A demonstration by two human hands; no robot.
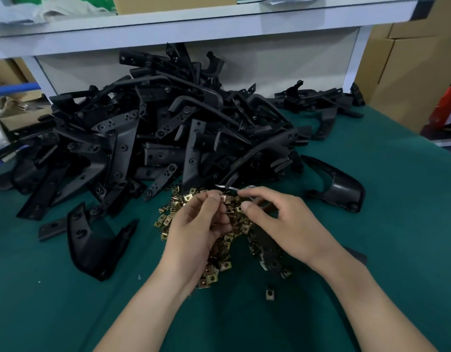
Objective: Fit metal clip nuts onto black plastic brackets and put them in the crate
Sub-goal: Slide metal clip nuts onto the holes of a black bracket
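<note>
Just before the bracket heap, over the clip nut pile, left hand pinches one nut, apparently singling it out; right hand curls alongside, grip unclear. No crate visible.

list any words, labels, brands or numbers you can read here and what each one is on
No text can be read in this view.
On the boxes: plain cardboard sides, no print shows.
On the white bundle at top left: too blurred to tell.
On the brackets and the clip nuts: no marks can be made out.
</note>
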